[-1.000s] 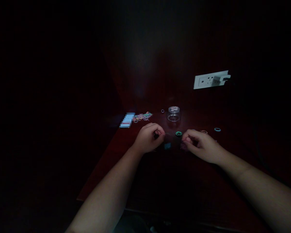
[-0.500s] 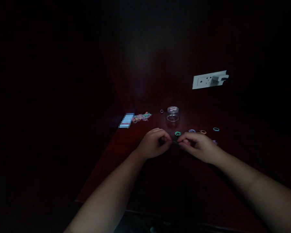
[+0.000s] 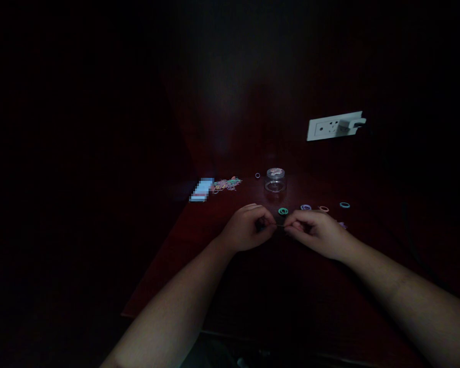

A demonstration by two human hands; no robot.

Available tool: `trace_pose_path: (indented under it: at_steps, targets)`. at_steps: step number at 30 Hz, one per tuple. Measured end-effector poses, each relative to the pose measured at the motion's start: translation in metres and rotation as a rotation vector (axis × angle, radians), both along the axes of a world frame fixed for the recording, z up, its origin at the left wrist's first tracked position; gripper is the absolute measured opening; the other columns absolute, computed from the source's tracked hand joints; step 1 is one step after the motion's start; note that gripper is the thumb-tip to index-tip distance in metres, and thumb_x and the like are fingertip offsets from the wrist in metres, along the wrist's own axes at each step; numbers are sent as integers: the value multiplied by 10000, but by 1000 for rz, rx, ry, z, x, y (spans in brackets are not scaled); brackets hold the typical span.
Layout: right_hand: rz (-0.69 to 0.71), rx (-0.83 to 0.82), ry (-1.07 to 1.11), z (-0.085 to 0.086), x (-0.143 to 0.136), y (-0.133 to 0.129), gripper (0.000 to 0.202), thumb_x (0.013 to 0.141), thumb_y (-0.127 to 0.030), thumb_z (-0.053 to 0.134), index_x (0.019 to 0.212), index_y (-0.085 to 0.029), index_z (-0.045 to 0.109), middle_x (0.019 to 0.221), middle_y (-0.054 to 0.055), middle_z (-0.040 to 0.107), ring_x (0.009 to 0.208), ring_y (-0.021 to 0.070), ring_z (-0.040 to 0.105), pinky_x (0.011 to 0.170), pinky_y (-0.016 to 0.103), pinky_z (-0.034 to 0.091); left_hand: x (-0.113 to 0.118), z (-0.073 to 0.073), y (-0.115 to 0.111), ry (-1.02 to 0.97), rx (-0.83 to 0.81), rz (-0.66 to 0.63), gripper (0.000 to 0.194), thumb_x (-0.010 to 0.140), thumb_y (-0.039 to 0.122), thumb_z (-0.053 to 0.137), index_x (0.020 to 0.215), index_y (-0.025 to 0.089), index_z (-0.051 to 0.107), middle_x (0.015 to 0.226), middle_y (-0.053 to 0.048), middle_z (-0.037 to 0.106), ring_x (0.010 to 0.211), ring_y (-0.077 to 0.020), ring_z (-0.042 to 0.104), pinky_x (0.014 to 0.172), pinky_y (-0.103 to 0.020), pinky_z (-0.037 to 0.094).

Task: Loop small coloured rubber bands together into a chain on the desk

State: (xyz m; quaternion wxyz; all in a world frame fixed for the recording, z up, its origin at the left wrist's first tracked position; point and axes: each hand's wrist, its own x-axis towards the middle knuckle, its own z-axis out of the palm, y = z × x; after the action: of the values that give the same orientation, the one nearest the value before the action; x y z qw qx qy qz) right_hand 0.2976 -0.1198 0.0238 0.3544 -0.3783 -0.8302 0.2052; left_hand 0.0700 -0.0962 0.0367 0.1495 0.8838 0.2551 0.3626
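My left hand (image 3: 249,227) and my right hand (image 3: 316,232) face each other low over the dark red table (image 3: 176,266). Each is closed in a pinch at one end of a small thin band (image 3: 280,225), which spans the narrow gap between the fingertips. Its colour is hard to tell in the dim light. Just beyond the fingers lie green bands (image 3: 282,211). Purple bands (image 3: 305,207) and an orange band (image 3: 324,209) rest behind my right hand, with a teal band (image 3: 344,205) farther right.
A clear lidded jar (image 3: 275,180) stands beyond my hands, beside a small ring (image 3: 257,175). Farther left are a pile of mixed bands (image 3: 228,184) and a lit, blurred phone-like screen (image 3: 202,189). A socket with a plug (image 3: 333,126) is on the wall.
The band between my fingertips now looks straighter and more taut. My left hand has shifted slightly right; the whole view has also moved a little.
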Motion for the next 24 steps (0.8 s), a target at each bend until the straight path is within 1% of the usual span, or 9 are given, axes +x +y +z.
trace_pose_path:
  at_steps: [3,8,12,15,18,21,24]
  targets:
    - [8,12,-6,-1,1,1,147,910,-290,587,831,-187,655,626,-33,482,579,120,467,568,246,391,0,0,0,2,-6,17,34,835,218,653,826,189,636,769,-6,661,744,-149,593,741,-301,471]
    - [-2,9,-11,-2,1,1,152,908,-291,588,819,-187,654,625,-30,483,580,122,465,564,245,384,1,-1,-1,8,-12,-4,71,841,240,664,897,196,662,806,-9,682,776,-151,612,760,-305,478]
    - [4,1,-11,-2,1,2,153,908,-300,589,827,-192,660,621,-31,481,576,124,461,559,247,378,0,-2,0,40,-21,12,38,849,229,653,860,196,669,796,-6,682,768,-147,608,739,-292,472]
    - [9,-9,-9,-2,1,1,160,910,-304,585,821,-194,658,619,-31,476,574,125,457,559,248,377,-1,-2,0,52,-18,-6,24,848,211,648,847,194,665,796,-4,685,764,-142,605,747,-288,473]
    - [12,-15,-3,-1,1,0,160,907,-304,584,812,-194,653,621,-30,481,576,125,456,558,246,377,-4,1,2,47,-2,-20,17,840,189,646,830,186,660,778,-6,677,749,-138,595,750,-285,475]
    - [-2,-19,4,-1,2,0,169,908,-314,581,810,-192,643,626,-26,499,578,123,459,552,242,376,-10,7,5,41,20,-17,28,835,182,639,815,183,658,757,-4,663,737,-134,587,735,-278,474]
    - [-9,-19,-7,0,3,0,188,915,-330,575,810,-187,636,620,-21,513,569,120,458,542,242,375,-24,13,7,23,-8,50,50,845,199,632,820,176,668,778,-16,664,720,-125,585,694,-258,472]
